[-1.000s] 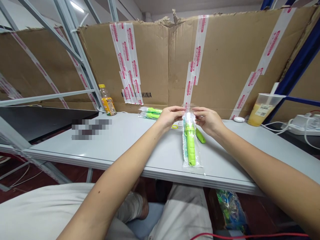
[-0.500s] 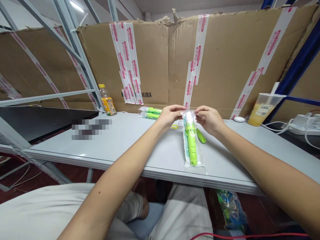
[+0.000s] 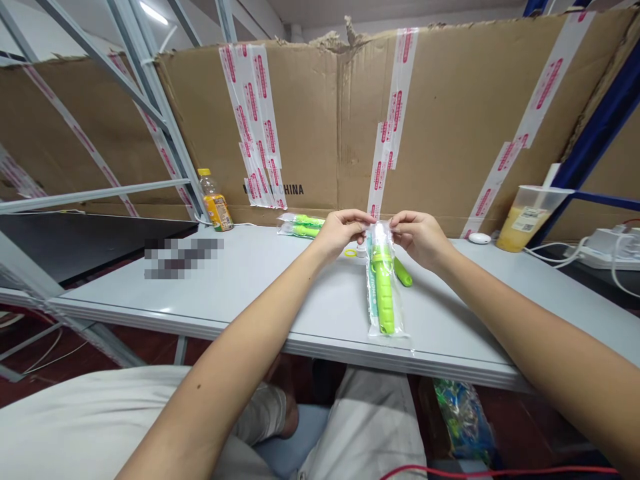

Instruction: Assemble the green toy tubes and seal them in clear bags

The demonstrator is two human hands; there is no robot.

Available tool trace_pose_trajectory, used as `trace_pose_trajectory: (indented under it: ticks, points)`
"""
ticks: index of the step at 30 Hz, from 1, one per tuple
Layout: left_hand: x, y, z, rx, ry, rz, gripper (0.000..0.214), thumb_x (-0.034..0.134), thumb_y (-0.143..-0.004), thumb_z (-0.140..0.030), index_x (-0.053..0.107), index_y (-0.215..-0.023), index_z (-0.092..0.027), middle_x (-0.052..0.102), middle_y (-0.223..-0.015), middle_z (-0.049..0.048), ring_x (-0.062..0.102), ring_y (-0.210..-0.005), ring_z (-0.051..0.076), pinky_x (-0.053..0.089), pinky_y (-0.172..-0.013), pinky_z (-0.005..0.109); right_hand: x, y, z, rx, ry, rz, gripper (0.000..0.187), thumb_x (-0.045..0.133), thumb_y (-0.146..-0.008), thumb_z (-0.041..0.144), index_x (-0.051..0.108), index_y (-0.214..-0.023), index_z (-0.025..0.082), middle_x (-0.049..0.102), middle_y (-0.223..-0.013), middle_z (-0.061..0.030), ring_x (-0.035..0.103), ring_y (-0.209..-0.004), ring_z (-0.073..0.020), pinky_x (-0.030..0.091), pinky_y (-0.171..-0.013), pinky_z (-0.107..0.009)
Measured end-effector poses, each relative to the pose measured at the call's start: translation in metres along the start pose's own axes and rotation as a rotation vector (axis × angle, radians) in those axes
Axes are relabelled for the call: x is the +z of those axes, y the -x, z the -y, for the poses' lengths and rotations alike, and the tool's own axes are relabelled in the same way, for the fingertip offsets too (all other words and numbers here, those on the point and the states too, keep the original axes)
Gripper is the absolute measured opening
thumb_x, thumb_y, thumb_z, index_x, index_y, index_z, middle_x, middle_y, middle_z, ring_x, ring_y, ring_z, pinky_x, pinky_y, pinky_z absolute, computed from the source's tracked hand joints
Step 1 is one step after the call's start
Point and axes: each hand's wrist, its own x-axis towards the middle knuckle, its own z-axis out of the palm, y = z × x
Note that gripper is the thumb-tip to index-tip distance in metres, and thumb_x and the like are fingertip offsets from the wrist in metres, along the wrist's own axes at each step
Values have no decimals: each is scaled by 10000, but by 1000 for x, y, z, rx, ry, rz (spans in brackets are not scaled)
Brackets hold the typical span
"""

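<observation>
A clear plastic bag (image 3: 384, 293) with a long bright green tool inside hangs upright over the grey table (image 3: 250, 287). My left hand (image 3: 340, 233) pinches the bag's top edge from the left, and my right hand (image 3: 420, 237) pinches the same edge from the right. Both hands are closed on it. A loose green piece (image 3: 403, 273) lies on the table just behind the bag. A small yellow ring (image 3: 349, 253) lies below my left hand.
Two more bagged green tools (image 3: 300, 225) lie at the back by the cardboard wall. A small orange drink bottle (image 3: 215, 202) stands at the back left; a plastic cup of yellow drink (image 3: 525, 218) and a white power strip (image 3: 607, 248) at the right. A bag of parts (image 3: 463, 417) sits under the table.
The bag's top edge has shifted slightly right and its lower end has swung a little. Both hands have stayed pinched on the top edge.
</observation>
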Motion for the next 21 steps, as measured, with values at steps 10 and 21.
trace_pose_trajectory:
  ticks: [10, 21]
  points:
    - [2, 2, -4, -11, 31, -19, 179, 591, -664, -26, 724, -727, -127, 663, -705, 38, 560, -581, 91, 454, -611, 272, -2, -2, -2, -27, -20, 32, 61, 740, -655, 176, 714, -611, 145, 625, -648, -59, 576, -638, -150, 479, -598, -304]
    - [2, 5, -8, -123, 84, -82, 295, 797, -703, -193, 509, -754, -156, 607, -720, 2, 600, -627, 110, 481, -595, 274, -5, -2, -5, -37, 13, 38, 292, 929, -537, 262, 704, -704, 179, 646, -723, -10, 594, -711, -136, 507, -718, -310]
